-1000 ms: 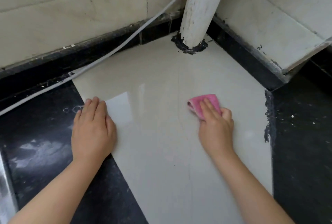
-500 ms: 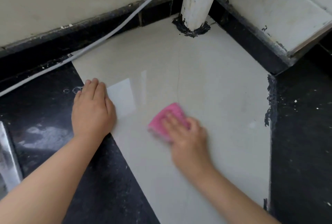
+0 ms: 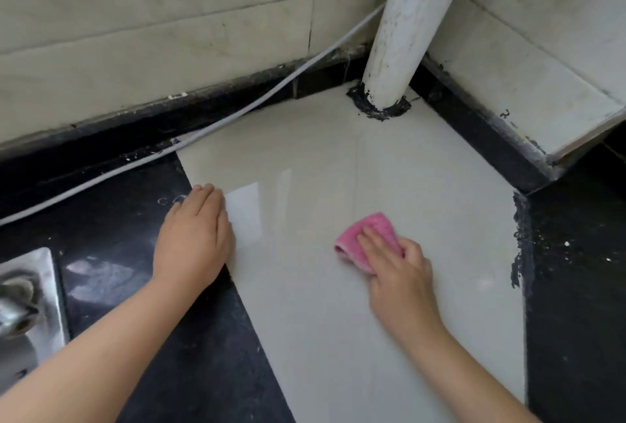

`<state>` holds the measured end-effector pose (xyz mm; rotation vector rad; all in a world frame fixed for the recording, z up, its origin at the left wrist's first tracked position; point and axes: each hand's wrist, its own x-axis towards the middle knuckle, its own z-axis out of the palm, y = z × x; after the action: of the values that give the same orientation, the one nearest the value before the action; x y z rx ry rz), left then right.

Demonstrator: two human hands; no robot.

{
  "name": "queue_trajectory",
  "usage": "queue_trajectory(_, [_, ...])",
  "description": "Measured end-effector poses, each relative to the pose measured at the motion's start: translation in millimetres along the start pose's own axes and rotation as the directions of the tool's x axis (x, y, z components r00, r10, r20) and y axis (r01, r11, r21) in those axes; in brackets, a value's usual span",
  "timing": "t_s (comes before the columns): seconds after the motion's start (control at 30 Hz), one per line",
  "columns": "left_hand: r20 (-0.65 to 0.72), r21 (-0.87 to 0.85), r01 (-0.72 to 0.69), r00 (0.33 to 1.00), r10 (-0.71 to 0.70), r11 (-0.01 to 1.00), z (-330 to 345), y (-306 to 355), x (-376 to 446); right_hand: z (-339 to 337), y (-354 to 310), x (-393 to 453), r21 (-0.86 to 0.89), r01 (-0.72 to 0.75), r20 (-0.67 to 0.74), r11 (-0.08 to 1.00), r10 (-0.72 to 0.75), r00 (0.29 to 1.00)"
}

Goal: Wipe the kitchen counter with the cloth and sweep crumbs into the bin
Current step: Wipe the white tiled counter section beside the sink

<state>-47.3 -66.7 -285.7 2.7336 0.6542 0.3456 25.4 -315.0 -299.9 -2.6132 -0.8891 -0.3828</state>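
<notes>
The right hand (image 3: pixel 401 273) lies flat on a pink cloth (image 3: pixel 364 239), fingers stretched forward over it and pressing it down onto the pale tile (image 3: pixel 338 321) of the desk. The cloth is folded into a small pad; its far edge and left side stick out from under the fingers, while the rest is covered by the palm. It sits near the middle of the pale tile, well apart from the walls. The hand is a little blurred, so whether the thumb tucks round the cloth's edge is hard to say.

The left hand (image 3: pixel 194 239) rests palm down, fingers straight and close together, holding nothing. It lies across the seam where the pale tile meets the black desk surface (image 3: pixel 189 348) on the left, fingertips pointing toward the back wall.

A white pipe (image 3: pixel 403 39) rises from the far corner of the tile, ringed at its foot by black sealant (image 3: pixel 377 111). A grey cable (image 3: pixel 216 124) runs along the back of the desk from the left edge up behind the pipe. Tiled walls (image 3: pixel 152 33) with a black skirting strip close the corner. More black surface (image 3: pixel 576 287) lies on the right, flecked with white specks. At the lower left edge is a steel sink rim (image 3: pixel 50 294) with a metal fitting just beside it.
</notes>
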Motion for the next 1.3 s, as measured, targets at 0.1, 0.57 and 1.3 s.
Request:
queue_trajectory(0.1, [0.001, 0.053, 0.056, 0.998, -0.056, 0.997, -4.7, -14.7, -5.6, -4.4, 18.2, 39.5, 0.046, -0.177, -0.086, 0.983, 0.180, 0.980])
queue_trajectory(0.57, [0.019, 0.081, 0.117, 0.993, -0.119, 0.990, 1.4, -30.2, -7.3, 62.1, -79.3, 152.6, 0.197, 0.067, 0.328, 0.978, -0.130, 0.936])
queue_trajectory(1.3, [0.019, 0.093, 0.123, 0.992, -0.126, 0.988, 0.5, -27.6, -7.0, 69.4, -34.7, 196.5, 0.030, -0.222, 0.263, 0.974, 0.207, 0.942])
